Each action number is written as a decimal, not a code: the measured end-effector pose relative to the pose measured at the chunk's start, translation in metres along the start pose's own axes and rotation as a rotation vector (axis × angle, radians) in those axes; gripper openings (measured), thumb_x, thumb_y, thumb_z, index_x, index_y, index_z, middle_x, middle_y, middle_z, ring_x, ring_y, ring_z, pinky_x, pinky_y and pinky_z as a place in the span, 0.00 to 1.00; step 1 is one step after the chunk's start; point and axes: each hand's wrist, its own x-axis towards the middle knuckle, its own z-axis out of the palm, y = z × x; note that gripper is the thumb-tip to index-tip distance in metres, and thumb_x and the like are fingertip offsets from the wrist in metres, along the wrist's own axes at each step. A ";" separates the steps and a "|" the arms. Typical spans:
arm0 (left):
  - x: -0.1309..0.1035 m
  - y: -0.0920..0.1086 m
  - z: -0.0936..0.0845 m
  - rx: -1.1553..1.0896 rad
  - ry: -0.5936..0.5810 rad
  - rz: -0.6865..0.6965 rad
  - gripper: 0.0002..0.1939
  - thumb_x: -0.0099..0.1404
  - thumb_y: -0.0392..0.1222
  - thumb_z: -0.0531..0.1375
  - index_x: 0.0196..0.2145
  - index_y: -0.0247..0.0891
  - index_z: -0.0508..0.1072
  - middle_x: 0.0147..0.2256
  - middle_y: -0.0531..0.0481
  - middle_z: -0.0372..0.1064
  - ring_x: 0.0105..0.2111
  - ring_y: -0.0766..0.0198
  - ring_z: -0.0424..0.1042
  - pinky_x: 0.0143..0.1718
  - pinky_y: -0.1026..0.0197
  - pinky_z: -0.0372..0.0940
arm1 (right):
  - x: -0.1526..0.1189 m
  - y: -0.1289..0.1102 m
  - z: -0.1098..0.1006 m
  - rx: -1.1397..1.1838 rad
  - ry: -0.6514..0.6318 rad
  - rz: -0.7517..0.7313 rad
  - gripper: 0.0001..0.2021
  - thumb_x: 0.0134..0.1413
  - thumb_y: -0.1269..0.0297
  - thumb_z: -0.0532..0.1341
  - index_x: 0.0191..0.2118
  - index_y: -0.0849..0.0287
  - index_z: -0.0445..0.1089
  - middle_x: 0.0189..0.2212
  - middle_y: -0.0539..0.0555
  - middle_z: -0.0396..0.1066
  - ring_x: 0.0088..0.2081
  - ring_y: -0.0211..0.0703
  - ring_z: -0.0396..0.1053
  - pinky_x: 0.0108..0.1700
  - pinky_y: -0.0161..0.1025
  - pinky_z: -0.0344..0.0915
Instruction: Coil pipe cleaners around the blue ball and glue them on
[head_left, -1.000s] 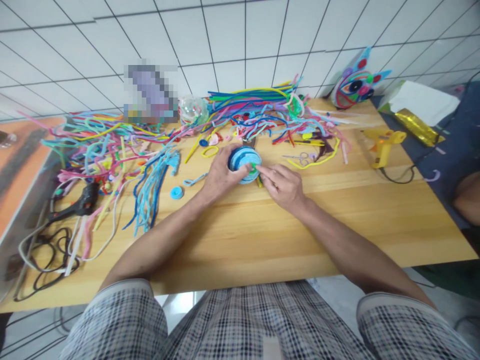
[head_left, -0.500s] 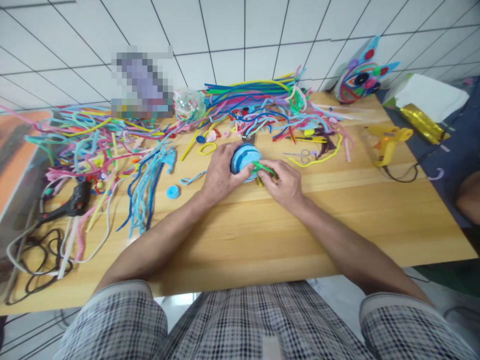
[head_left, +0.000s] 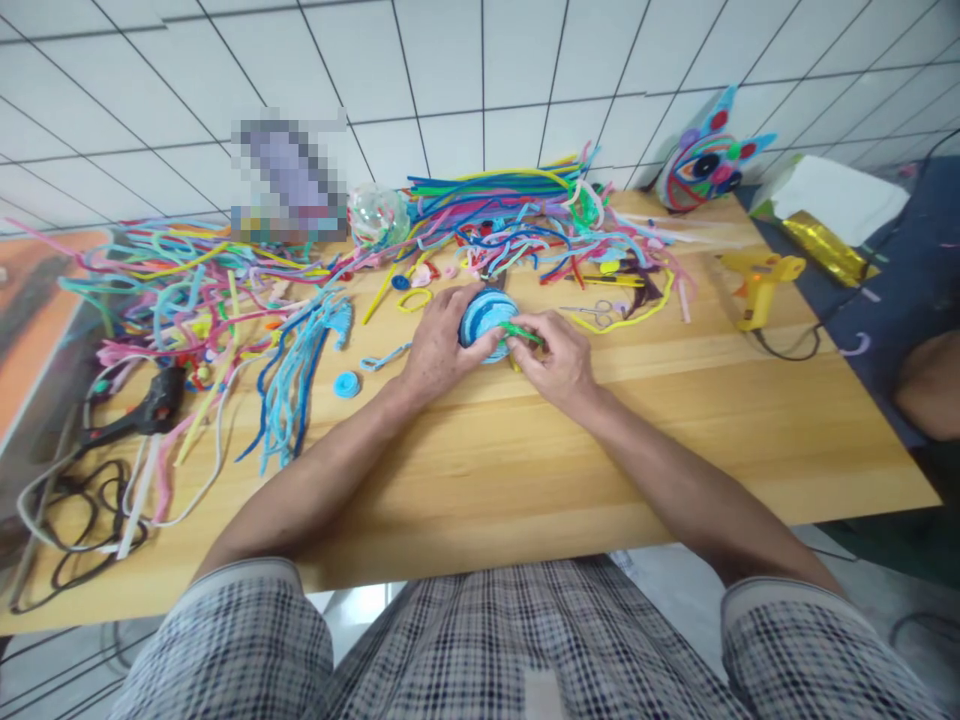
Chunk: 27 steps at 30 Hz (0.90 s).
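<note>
My left hand [head_left: 433,347] is closed around the side of a round blue piece [head_left: 489,308], wound in light and dark blue fuzzy pipe cleaner. Its thumb presses on the near face. From the right, my right hand [head_left: 559,362] pinches a short green pipe cleaner [head_left: 523,332] against that face, close to the left thumb. A bit of yellow shows under the right fingers; what it belongs to is hidden. Left of my hands lie a small blue coil [head_left: 346,384], a twisted light-blue strand [head_left: 384,358] and a bunch of blue pipe cleaners [head_left: 289,385].
Scissors [head_left: 592,312] lie right of my hands, and a yellow glue gun [head_left: 761,290] stands farther right. A black glue gun [head_left: 146,408] with cables is at left. Heaped pipe cleaners [head_left: 510,215], a clear ball [head_left: 377,215] and a decorated mask [head_left: 701,165] line the tiled wall.
The view has shifted slightly. Both hands keep their grip, and the green pipe cleaner stays against the blue piece with little visible movement.
</note>
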 end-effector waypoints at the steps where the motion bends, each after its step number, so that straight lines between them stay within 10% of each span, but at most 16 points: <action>1: 0.000 0.000 0.000 0.000 -0.003 -0.004 0.34 0.73 0.61 0.64 0.69 0.42 0.67 0.64 0.37 0.73 0.66 0.44 0.71 0.71 0.40 0.65 | 0.000 0.000 0.000 -0.010 -0.005 0.003 0.09 0.69 0.64 0.65 0.52 0.52 0.77 0.38 0.52 0.82 0.36 0.43 0.77 0.43 0.41 0.76; 27: -0.005 -0.003 0.009 -0.090 0.048 0.035 0.40 0.69 0.63 0.66 0.69 0.43 0.59 0.69 0.35 0.65 0.74 0.43 0.62 0.78 0.37 0.57 | -0.004 0.002 0.000 0.005 -0.010 0.008 0.12 0.74 0.58 0.63 0.57 0.52 0.75 0.42 0.54 0.82 0.41 0.45 0.80 0.46 0.42 0.78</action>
